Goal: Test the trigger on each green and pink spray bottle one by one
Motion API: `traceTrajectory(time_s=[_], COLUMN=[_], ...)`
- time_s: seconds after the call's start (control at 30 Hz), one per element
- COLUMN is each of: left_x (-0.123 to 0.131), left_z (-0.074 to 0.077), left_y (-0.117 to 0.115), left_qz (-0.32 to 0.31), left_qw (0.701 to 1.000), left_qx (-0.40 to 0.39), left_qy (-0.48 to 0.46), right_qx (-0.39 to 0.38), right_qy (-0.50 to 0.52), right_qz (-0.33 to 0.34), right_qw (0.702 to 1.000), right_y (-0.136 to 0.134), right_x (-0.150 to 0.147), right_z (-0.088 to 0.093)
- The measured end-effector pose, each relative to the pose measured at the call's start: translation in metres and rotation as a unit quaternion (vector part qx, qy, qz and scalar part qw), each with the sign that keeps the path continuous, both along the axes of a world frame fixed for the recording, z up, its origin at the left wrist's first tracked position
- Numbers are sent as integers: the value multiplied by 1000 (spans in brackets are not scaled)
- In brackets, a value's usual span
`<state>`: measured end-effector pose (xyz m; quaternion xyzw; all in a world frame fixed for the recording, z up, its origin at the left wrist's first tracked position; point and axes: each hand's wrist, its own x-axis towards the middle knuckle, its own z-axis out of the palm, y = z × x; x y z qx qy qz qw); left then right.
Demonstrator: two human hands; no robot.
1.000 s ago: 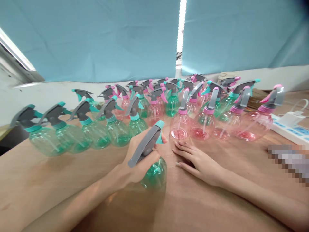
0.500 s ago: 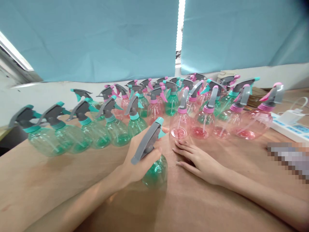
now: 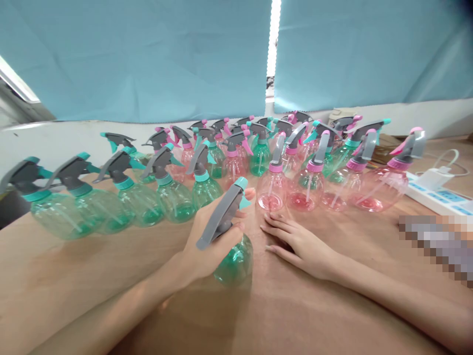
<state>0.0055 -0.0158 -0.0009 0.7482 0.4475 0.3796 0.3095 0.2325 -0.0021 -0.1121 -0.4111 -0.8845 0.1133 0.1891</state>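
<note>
A green spray bottle (image 3: 236,261) with a grey and turquoise trigger head stands close to me on the wooden table (image 3: 295,320). My left hand (image 3: 207,236) is wrapped round its neck, under the grey head, with the fingertips showing beyond the trigger. My right hand (image 3: 303,246) lies flat on the table, palm down and fingers stretched out, holding nothing. Its fingertips are just in front of a pink spray bottle (image 3: 271,190). To the left of the held bottle, a row of green spray bottles (image 3: 177,199) stands upright.
More pink and green spray bottles (image 3: 260,155) crowd the back of the table. At the right are a white power strip (image 3: 436,192) with a plugged-in charger (image 3: 438,175) and a pixelated object (image 3: 436,244). A blue sheet (image 3: 148,59) hangs behind.
The whole view has shifted slightly, so things appear a little further left. My left hand stays on the green spray bottle, and my right hand still rests flat on the table.
</note>
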Motion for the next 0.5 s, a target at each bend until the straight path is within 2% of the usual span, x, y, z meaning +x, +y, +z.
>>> traceTrajectory(time_s=[0.23,0.5], left_x=[-2,1], left_z=[-6,0], left_y=[5,3], left_qz=[-26,-27], left_qw=[999,999], left_qx=[9,29], left_qy=[-27,-14], right_qx=[1,-1], right_qy=[5,-14], right_qz=[3,1], right_qw=[1000,1000], right_y=[0,0], right_x=[0,0], right_z=[0,0])
